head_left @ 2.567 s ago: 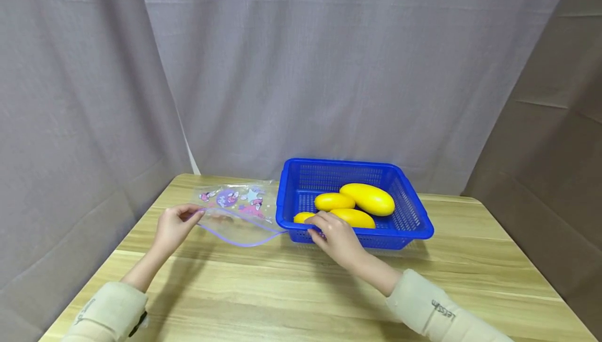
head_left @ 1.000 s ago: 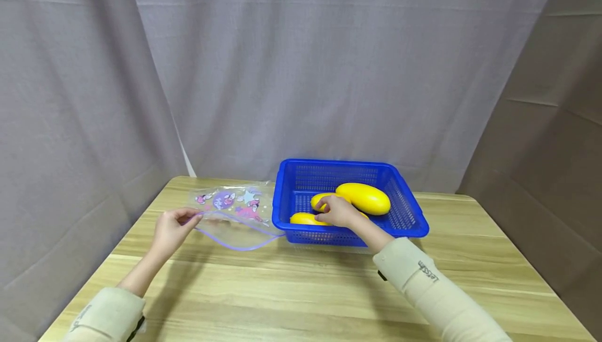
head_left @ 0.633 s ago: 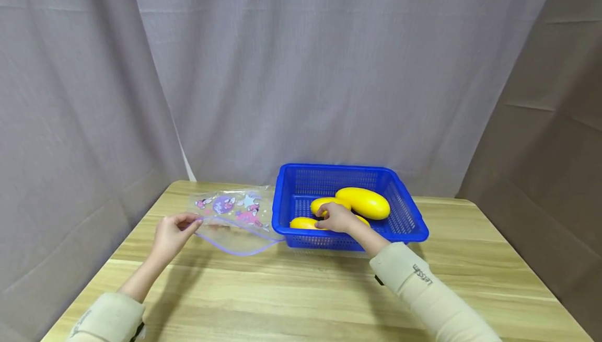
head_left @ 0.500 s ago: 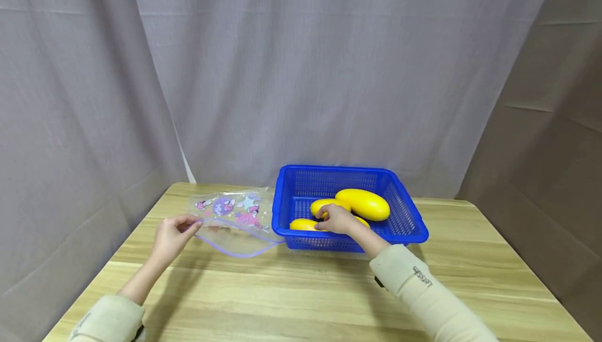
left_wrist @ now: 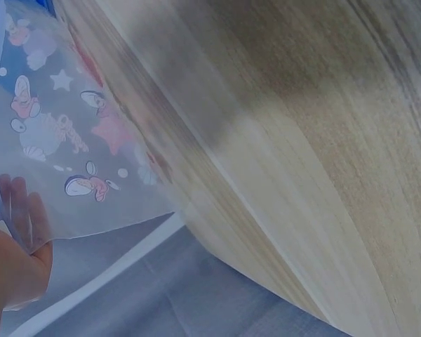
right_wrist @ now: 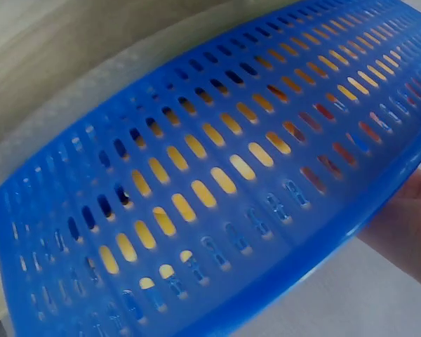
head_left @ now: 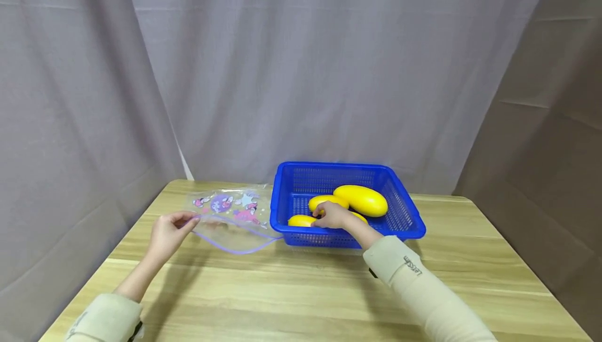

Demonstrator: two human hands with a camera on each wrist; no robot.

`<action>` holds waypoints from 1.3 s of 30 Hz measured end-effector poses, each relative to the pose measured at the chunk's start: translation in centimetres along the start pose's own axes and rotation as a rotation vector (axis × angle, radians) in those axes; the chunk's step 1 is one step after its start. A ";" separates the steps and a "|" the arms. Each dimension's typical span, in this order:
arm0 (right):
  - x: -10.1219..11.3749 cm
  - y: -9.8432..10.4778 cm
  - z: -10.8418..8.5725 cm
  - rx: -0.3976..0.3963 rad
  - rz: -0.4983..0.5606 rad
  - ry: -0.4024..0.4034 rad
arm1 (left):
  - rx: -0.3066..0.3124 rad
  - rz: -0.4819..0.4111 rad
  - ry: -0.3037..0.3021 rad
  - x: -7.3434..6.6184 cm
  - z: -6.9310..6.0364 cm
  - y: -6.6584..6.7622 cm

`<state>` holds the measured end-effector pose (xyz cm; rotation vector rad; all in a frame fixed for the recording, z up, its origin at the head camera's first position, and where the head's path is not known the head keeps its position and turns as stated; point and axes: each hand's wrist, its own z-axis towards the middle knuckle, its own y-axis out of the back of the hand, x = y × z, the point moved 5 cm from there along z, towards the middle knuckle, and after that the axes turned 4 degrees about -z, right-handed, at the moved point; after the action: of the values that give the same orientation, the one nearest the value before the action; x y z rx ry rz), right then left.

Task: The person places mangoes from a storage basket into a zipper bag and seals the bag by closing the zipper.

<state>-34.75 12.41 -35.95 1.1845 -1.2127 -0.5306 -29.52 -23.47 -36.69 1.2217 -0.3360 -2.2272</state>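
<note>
My left hand [head_left: 168, 235] pinches the left end of the purple zip edge of a clear printed bag [head_left: 249, 214]; its mouth gapes. In the left wrist view, the fingers of my left hand [left_wrist: 21, 246] show through the bag [left_wrist: 56, 151]. The blue basket [head_left: 277, 195] holds several smooth yellow oval objects. My right hand [head_left: 335, 216] reaches over its front rim, thumb and fingers curled at the right end of the front-left yellow object [head_left: 300, 220]. The right wrist view shows mostly the basket's slotted wall [right_wrist: 266, 246]; that grip is hidden there.
In the basket lie a large yellow oval [head_left: 361, 200] at the right and a smaller one [head_left: 326, 202] beside it; another is partly behind my right hand. The wooden table [head_left: 263, 295] stands before a grey curtain [head_left: 301, 70]. The bag's right end meets the basket's left side.
Since the earliest frame, my right hand has moved deeper into the basket, and its fingers have shifted to the right end of the front-left object. My left hand keeps its pinch on the bag.
</note>
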 end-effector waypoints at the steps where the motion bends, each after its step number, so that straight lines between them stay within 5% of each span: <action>1: 0.1 0.0 0.1 0.014 -0.006 0.002 | -0.002 -0.003 -0.006 0.0 0.1 0.0; 19: 0.6 -1.0 1.4 0.075 -0.066 -0.057 | -0.007 -0.024 0.013 0.7 -0.4 0.3; 23: -1.6 -2.3 3.5 0.089 -0.099 -0.075 | -0.003 -0.023 0.028 0.7 -0.4 0.2; 27: -6.0 -4.4 7.2 0.107 -0.163 -0.032 | 0.010 -0.029 0.041 0.8 -0.3 -0.1; 30: -5.7 -4.2 6.7 0.149 -0.151 -0.083 | 0.018 -0.031 0.049 0.9 -0.3 -0.3; 33: -1.7 -2.3 3.1 0.199 -0.144 -0.147 | 0.026 -0.025 0.050 0.8 -0.2 -0.5; 36: -0.3 -1.5 1.8 0.231 -0.165 -0.138 | 0.036 -0.026 0.052 0.7 -0.1 -0.5; 39: -3.3 -3.1 4.7 0.240 -0.211 -0.082 | 0.036 -0.040 0.050 0.7 -0.1 -0.5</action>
<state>-39.33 12.19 -40.59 1.5188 -1.2536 -0.6078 -29.94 -23.51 -37.44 1.3115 -0.3357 -2.2284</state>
